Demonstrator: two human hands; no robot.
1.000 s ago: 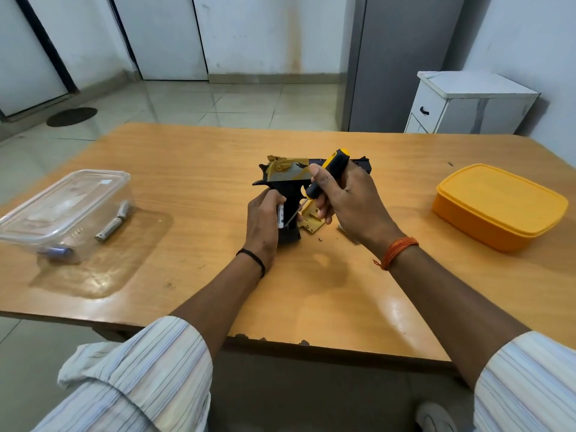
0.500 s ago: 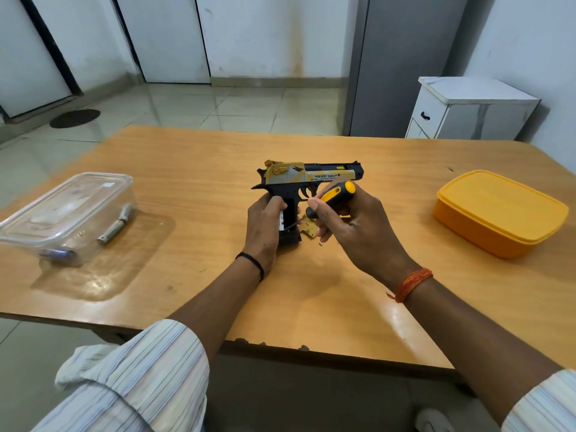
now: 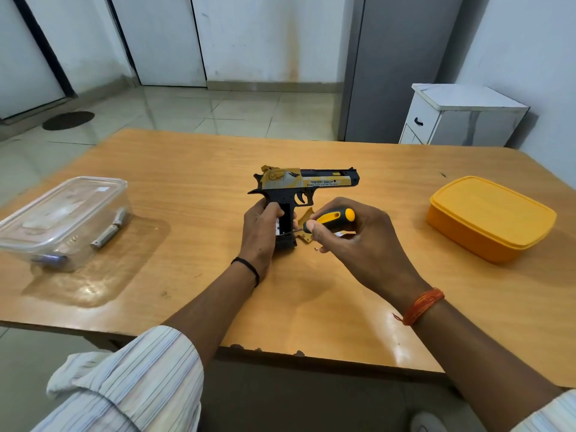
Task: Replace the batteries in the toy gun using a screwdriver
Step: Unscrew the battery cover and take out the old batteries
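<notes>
Sleeves: two striped cuffs (image 3: 131,378) at the near edge, rolled back off the forearms; a dark band on the left wrist, an orange thread on the right.
Table: the wooden table (image 3: 311,307) runs wide under both arms; its near edge is chipped.
Right hand: the right hand (image 3: 358,241) is curled round the screwdriver (image 3: 335,217) — black and yellow handle lying sideways, thumb and fingertips wrapped on it; the thin shaft points left to the gun's grip.
Screw: a tiny screw (image 3: 316,249) lies on the wood just below the right fingers.
Left hand: the left hand (image 3: 260,235) wraps the grip of the toy gun (image 3: 299,185), fingers closed round it; the butt stands on the table.
Toy gun: upright at mid-table, barrel pointing right; black and gold, side lettering facing the camera.
Cover: a gold cover piece (image 3: 307,236) lies on the table between the hands — partly hidden behind the right fingers.
Left side: a clear lidded box (image 3: 62,213) with batteries (image 3: 109,232) inside.
Right side: a yellow lidded box (image 3: 489,219), well apart from the hands.
Beyond: tiled floor; a white cabinet (image 3: 461,116).
</notes>
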